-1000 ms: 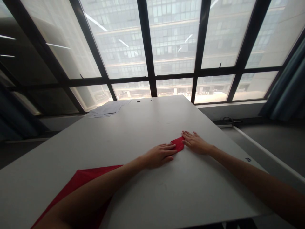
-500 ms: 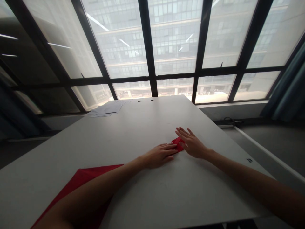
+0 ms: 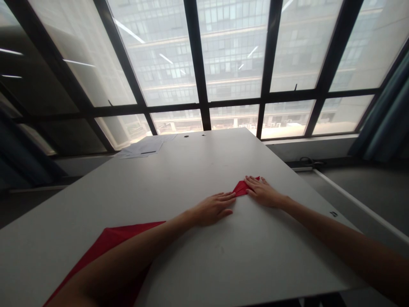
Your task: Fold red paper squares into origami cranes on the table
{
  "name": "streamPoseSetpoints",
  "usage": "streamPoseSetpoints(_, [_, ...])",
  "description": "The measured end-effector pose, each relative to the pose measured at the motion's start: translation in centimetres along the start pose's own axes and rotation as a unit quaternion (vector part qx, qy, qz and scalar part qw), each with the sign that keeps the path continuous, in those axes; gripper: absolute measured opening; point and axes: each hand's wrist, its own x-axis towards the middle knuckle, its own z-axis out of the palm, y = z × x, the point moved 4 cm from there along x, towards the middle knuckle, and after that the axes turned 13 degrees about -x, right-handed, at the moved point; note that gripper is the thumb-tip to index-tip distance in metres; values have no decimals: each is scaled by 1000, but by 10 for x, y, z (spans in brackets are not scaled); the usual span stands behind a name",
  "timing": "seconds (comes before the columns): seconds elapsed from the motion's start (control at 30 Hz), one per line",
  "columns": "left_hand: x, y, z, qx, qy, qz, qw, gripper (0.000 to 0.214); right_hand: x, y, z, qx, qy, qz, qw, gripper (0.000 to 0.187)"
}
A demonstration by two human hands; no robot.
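Red cloth (image 3: 242,187), folded or creased to a narrow shape, lies on the white table (image 3: 191,170) between my two hands. My right hand (image 3: 262,192) rests flat on its far right part, fingers stretched out, with a red tip showing past them. Just to the left, my left hand (image 3: 215,209) lies flat with fingers extended, its fingertips touching the cloth's near left end. A wide, pointed area of red cloth (image 3: 111,234) spreads under my left forearm at the lower left. Whether both red parts are one piece is hidden by my arm and hand.
Loose papers (image 3: 140,147) with a dark pen (image 3: 148,152) on them lie at the table's far left corner. Large windows (image 3: 236,51) rise behind the table. A blue curtain (image 3: 380,115) hangs at the right, and a dark cable (image 3: 309,162) lies beyond the table's right side.
My right hand has come down flat onto the cloth and shifted slightly right. More red shows between the hands, and a tip shows past the right fingers. My left hand has barely moved.
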Motion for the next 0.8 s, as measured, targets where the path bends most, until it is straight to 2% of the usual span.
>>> streamPoseSetpoints(0.27, [0, 0, -2, 21, 38, 22, 999, 39, 0, 7, -2, 2, -3, 9, 1000, 65])
streamPoseSetpoints(0.33, [1, -4, -3, 31, 74, 20, 997, 35, 0, 7, -1, 1, -1, 15, 1000, 65])
streamPoseSetpoints(0.5, [-2, -18, -10, 45, 219, -23, 974, 29, -2, 6, 2, -12, 6, 35, 999, 62])
streamPoseSetpoints(0.6, [-3, -20, -13, 45, 261, -29, 964, 30, -4, -1, 1, -1, 6, 38, 999, 61])
streamPoseSetpoints(0.7, [-2, -14, -11, 34, 229, -6, 973, 38, -8, -17, -1, 31, 3, 14, 999, 61])
streamPoseSetpoints(0.8, [0, -2, -6, 7, 123, 46, 991, 45, -14, -39, -3, 67, 6, -23, 997, 60])
